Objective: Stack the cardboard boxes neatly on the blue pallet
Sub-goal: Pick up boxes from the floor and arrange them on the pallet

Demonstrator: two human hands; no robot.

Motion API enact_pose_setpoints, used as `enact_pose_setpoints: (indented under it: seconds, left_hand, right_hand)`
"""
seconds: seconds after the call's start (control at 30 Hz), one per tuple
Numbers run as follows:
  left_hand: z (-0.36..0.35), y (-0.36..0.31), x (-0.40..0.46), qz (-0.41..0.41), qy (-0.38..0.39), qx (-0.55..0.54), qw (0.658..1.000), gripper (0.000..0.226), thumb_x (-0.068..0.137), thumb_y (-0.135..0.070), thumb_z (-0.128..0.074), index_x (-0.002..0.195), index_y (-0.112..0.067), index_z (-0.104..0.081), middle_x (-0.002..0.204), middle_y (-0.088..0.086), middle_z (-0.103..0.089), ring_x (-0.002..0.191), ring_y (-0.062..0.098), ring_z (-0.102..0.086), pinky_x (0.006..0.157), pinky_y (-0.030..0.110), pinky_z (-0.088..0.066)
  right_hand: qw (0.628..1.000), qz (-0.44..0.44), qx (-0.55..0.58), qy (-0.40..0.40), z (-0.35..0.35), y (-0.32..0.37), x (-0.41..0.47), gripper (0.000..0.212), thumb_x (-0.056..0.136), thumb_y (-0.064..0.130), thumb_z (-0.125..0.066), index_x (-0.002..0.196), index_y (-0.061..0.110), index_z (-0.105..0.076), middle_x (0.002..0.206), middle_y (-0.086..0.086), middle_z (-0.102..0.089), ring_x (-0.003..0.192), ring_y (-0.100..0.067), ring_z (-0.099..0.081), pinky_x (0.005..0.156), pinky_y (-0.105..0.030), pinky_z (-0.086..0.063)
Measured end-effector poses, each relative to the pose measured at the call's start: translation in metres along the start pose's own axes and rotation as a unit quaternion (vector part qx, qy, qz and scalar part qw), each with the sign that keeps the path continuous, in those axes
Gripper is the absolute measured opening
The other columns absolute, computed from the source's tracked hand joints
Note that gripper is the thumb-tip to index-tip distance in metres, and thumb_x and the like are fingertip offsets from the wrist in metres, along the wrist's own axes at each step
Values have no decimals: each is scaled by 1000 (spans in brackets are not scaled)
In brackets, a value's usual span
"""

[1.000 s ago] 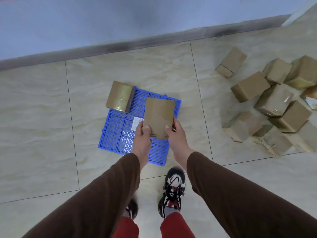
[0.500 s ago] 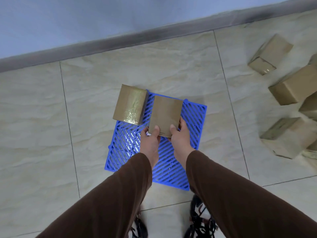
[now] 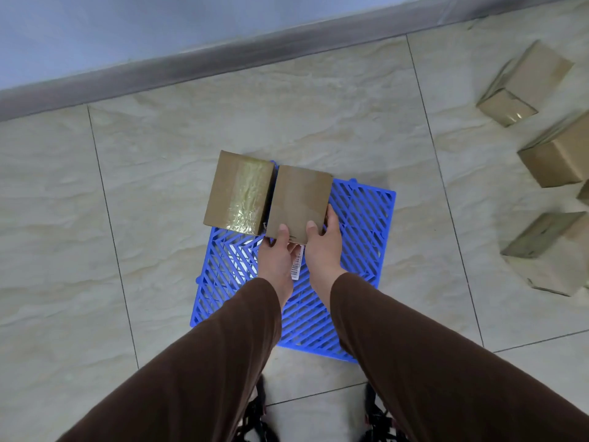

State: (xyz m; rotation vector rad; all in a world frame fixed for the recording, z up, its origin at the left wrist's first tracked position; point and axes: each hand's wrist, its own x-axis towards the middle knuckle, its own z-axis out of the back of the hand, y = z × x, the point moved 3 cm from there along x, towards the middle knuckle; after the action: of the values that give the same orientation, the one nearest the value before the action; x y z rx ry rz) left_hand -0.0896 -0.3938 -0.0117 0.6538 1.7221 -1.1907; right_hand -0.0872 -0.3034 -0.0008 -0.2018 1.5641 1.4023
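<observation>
In the head view, a plain box (image 3: pixel 298 202) is gripped at its near edge by both hands: the left hand (image 3: pixel 278 255) with its thumb on top at the near left corner, the right hand (image 3: pixel 323 247) with thumb on top and fingers curled round the right side. The box is held over the far part of the pallet (image 3: pixel 360 218), just beside a taped box (image 3: pixel 239 193) that sits at the far left corner; whether it already rests on the grid cannot be told.

The step is judged to be the setting down. It is best done with the box slid flush against the taped box, far edges lined up, before the grip is loosened. More boxes (image 3: pixel 526 84) lie well apart on the floor (image 3: pixel 159 218) to the right.
</observation>
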Motion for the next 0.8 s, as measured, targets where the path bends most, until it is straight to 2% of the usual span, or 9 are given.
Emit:
enact_pose_setpoints:
  seconds: [0.13, 0.23, 0.37, 0.47, 0.57, 0.63, 0.7, 0.73, 0.8]
  left_hand:
    - [0, 3, -3, 16, 10, 10, 1000, 43, 105, -30, -53, 142, -9, -51, 131, 11, -67, 122, 26, -65, 110, 42, -48]
    - [-1, 2, -7, 15, 5, 25, 1000, 47, 105, -33, -52, 146, -11, -47, 133, 9, -66, 122, 25, -65, 110, 41, -48]
    - [6, 8, -11, 36, -51, 68, 996, 63, 103, -41, -52, 156, -14, -33, 126, 1, -61, 110, 15, -65, 97, 30, -49]
    - [9, 13, -22, 34, -86, 64, 994, 65, 105, -30, -50, 161, -22, -18, 154, 16, -38, 136, 27, -47, 100, 32, -44]
    - [-2, 20, -66, 44, -36, 136, 989, 64, 104, -45, -47, 157, -14, -29, 157, 14, -41, 144, 31, -42, 111, 40, -37]
    - [-12, 25, -91, 44, -20, 163, 985, 65, 103, -50, -45, 155, -12, -33, 142, 8, -53, 133, 29, -50, 105, 40, -37]
    - [-25, 30, -123, 13, -9, 196, 980, 64, 103, -49, -46, 151, -8, -38, 110, -2, -58, 104, 22, -57, 93, 35, -43]
    - [-32, 34, -136, 7, -6, 205, 979, 59, 103, -48, -46, 147, -9, -42, 102, -6, -54, 92, 15, -56, 85, 31, -45]
    - [-50, 44, -166, 6, 14, 222, 975, 38, 103, -49, -45, 129, -21, -49, 99, -6, -52, 81, 6, -50, 77, 24, -43]
  right_hand:
    - [1000, -6, -6, 0, -2, -2, 0, 58, 104, 15, -50, 156, 33, -33, 145, 2, -52, 127, -17, -56, 109, -41, -48]
    - [1000, -16, -16, 15, 0, -2, 1, 61, 104, 17, -51, 158, 35, -29, 148, 2, -51, 127, -18, -56, 109, -40, -48]
    - [999, -38, -9, 30, 15, 0, -6, 70, 102, 32, -56, 160, 39, -17, 164, 6, -30, 145, -18, -38, 113, -36, -37]
    - [999, -25, -28, 11, 45, 5, -18, 69, 101, 40, -56, 160, 40, -18, 166, 6, -25, 150, -19, -29, 119, -41, -32]
    - [998, 2, -56, -21, 89, 15, -38, 68, 101, 43, -56, 160, 35, -23, 165, 3, -29, 148, -17, -33, 120, -39, -31]
    - [995, 28, -86, -38, 116, 24, -56, 67, 100, 41, -56, 160, 26, -28, 162, -2, -35, 149, -19, -32, 121, -40, -28]
    - [993, 41, -107, -42, 150, 37, -78, 66, 100, 40, -57, 158, 22, -31, 160, -3, -38, 149, -21, -32, 122, -37, -26]
    - [990, 47, -123, -41, 168, 42, -90, 65, 100, 41, -56, 158, 22, -32, 161, -2, -37, 149, -20, -30, 122, -33, -23]
    - [986, 58, -150, -43, 204, 53, -115, 65, 101, 42, -54, 158, 22, -31, 162, 2, -35, 149, -20, -27, 120, -32, -19]
